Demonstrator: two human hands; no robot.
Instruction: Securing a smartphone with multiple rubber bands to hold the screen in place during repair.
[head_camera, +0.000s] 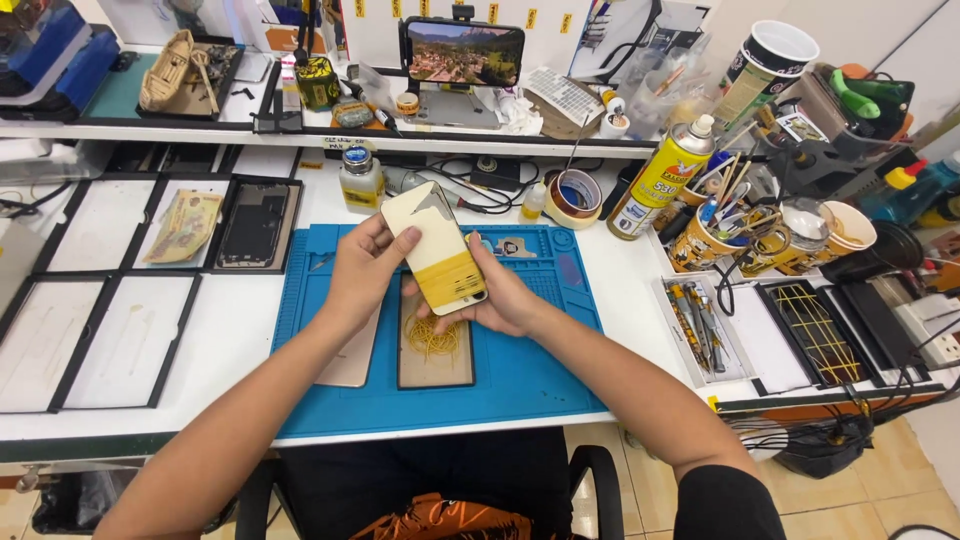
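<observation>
Phone panel (438, 251) held by both hands above blue mat (540, 380), beside tape roll (573, 198).

The phone (437, 250) is a slim slab with rounded corners, cream on its upper part, with a broad yellow band across the lower part and a grey patch at the top corner. It is held in the air above the blue mat (520, 370), tilted, its top end leaning left and away. Both hands grip it, left at the upper edge, right beneath the lower end.
</observation>
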